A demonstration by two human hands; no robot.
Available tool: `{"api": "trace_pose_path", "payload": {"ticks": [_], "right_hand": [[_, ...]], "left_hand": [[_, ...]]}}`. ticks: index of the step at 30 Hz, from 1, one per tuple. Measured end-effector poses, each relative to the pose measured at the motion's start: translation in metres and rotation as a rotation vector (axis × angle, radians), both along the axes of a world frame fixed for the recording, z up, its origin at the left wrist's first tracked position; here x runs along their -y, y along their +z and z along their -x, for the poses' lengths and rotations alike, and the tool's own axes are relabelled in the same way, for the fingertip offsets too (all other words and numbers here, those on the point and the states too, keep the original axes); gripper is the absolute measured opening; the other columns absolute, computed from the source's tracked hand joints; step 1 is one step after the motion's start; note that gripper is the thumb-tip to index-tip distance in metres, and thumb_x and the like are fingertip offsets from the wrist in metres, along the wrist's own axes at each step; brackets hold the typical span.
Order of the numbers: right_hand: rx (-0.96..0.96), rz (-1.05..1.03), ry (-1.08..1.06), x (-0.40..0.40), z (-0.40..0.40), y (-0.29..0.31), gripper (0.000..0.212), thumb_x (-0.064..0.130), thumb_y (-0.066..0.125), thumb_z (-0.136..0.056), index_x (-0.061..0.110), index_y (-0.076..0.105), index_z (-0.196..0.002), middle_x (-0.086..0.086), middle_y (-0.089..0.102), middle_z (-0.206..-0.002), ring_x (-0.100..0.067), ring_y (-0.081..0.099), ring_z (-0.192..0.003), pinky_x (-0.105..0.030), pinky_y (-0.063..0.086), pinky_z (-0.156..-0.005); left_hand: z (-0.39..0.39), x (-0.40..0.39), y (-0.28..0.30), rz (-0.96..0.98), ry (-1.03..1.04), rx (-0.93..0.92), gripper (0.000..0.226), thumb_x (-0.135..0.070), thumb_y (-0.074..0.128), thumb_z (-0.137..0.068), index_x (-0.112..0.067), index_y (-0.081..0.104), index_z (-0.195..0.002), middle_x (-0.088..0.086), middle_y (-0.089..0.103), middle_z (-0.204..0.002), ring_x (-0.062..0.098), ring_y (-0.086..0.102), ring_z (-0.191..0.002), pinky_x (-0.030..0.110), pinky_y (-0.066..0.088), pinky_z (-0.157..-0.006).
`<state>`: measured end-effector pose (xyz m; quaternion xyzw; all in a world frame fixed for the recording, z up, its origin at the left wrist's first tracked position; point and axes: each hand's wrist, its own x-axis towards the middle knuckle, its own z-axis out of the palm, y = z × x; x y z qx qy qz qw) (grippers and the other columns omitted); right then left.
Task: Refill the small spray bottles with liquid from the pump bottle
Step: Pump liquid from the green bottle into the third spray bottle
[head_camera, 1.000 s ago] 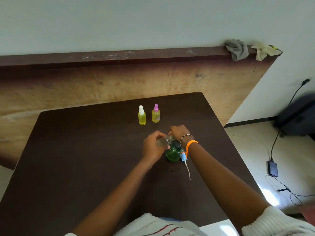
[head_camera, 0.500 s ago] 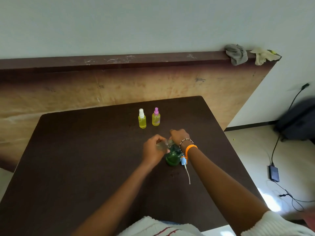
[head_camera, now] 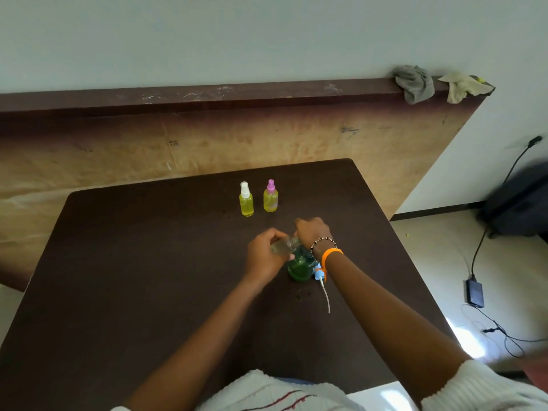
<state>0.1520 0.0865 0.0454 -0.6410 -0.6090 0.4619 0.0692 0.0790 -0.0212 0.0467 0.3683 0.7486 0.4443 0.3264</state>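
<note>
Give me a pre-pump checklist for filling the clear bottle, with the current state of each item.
1. Clear bottle gripped by the left hand: ok.
2. Bottle mouth lined up under the pump nozzle: cannot tell, the right hand hides it.
3. Right hand on top of the green pump bottle: ok.
4. Pump bottle standing on the table: ok.
5. Blue spray cap with tube off the bottle, lying on the table: ok.
6. Two yellow filled spray bottles standing clear of the hands: ok.

Dark table against pale wall; sunlit floor.
</note>
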Motion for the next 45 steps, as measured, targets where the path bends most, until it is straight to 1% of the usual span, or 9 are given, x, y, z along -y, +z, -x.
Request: {"api": "trace_pose_path", "payload": {"ticks": [6,9,14,21,31,34,38,42,45], "right_hand": [[-0.037,0.144,0.076,-0.008,0.004,0.007,0.045,0.027,0.044,-0.095,-0.001,0.057,-0.127,-0.018,0.056,-0.131,-0.034,0.053,-0.122,-0.034,0.043,-0.094],[-0.018,0.044,-0.017,-0.005,0.002,-0.002,0.046,0.033,0.047,-0.089,0.002,0.062,-0.119,-0.018,0.06,-0.124,-0.036,0.057,-0.111,-0.034,0.043,-0.084],[0.031,-0.037,-0.057,0.001,0.001,-0.005,0.048,0.038,0.046,-0.084,0.005,0.067,-0.112,-0.017,0.064,-0.118,-0.037,0.06,-0.106,-0.039,0.048,-0.093],[-0.043,0.155,0.144,-0.01,0.006,0.008,0.039,0.023,0.046,-0.095,-0.003,0.062,-0.118,-0.02,0.06,-0.126,-0.031,0.056,-0.098,-0.031,0.039,-0.078],[0.051,-0.061,-0.004,0.001,0.0,0.0,0.042,0.031,0.046,-0.087,0.004,0.065,-0.112,-0.017,0.063,-0.117,-0.037,0.059,-0.106,-0.037,0.046,-0.089],[0.031,0.015,0.05,-0.006,0.001,0.0,0.044,0.033,0.048,-0.089,0.002,0.063,-0.117,-0.017,0.062,-0.119,-0.035,0.058,-0.105,-0.034,0.045,-0.084],[-0.08,0.183,0.183,-0.01,0.001,0.009,0.044,0.026,0.047,-0.095,-0.001,0.056,-0.129,-0.019,0.056,-0.131,-0.02,0.05,-0.086,-0.025,0.042,-0.066],[0.023,0.019,0.123,-0.008,0.002,-0.002,0.04,0.023,0.044,-0.092,-0.001,0.063,-0.117,-0.022,0.061,-0.124,-0.035,0.058,-0.106,-0.032,0.043,-0.08],[0.041,-0.026,0.072,-0.006,0.003,-0.005,0.04,0.029,0.046,-0.093,-0.001,0.064,-0.114,-0.021,0.063,-0.12,-0.038,0.058,-0.109,-0.033,0.043,-0.085]], "left_hand": [[0.0,0.0,0.001,-0.019,0.016,0.031,0.033,-0.003,0.081,-0.059,-0.019,0.065,-0.083,-0.003,0.067,-0.085,0.013,0.061,-0.078,0.024,0.047,-0.069],[-0.001,-0.001,0.001,-0.013,0.016,0.022,0.034,-0.001,0.081,-0.059,-0.018,0.065,-0.083,-0.005,0.066,-0.083,0.011,0.059,-0.076,0.019,0.045,-0.066],[-0.001,-0.001,-0.001,-0.008,0.011,0.006,0.033,-0.001,0.081,-0.058,-0.017,0.065,-0.083,-0.005,0.065,-0.083,0.01,0.058,-0.075,0.017,0.043,-0.064],[-0.001,-0.001,0.003,-0.019,0.018,0.03,0.034,-0.001,0.081,-0.059,-0.019,0.064,-0.083,-0.002,0.066,-0.086,0.015,0.061,-0.08,0.028,0.049,-0.074],[-0.001,-0.001,-0.002,0.002,0.02,0.027,0.035,-0.001,0.081,-0.057,-0.02,0.064,-0.081,-0.002,0.067,-0.085,0.016,0.062,-0.079,0.029,0.05,-0.073],[-0.001,0.0,-0.002,-0.012,0.014,0.02,0.035,-0.002,0.082,-0.057,-0.019,0.064,-0.082,-0.001,0.069,-0.086,0.018,0.064,-0.082,0.034,0.052,-0.075],[0.0,-0.001,0.0,-0.019,0.019,0.012,0.034,-0.004,0.082,-0.057,-0.02,0.065,-0.082,0.0,0.069,-0.088,0.02,0.065,-0.084,0.035,0.051,-0.076],[-0.001,-0.001,-0.002,-0.007,0.012,0.023,0.034,-0.002,0.081,-0.057,-0.02,0.064,-0.081,0.0,0.068,-0.087,0.02,0.064,-0.083,0.033,0.051,-0.075],[0.0,0.0,-0.004,0.006,0.014,0.026,0.034,-0.002,0.081,-0.058,-0.02,0.064,-0.081,-0.001,0.069,-0.086,0.018,0.064,-0.082,0.031,0.05,-0.073]]}}
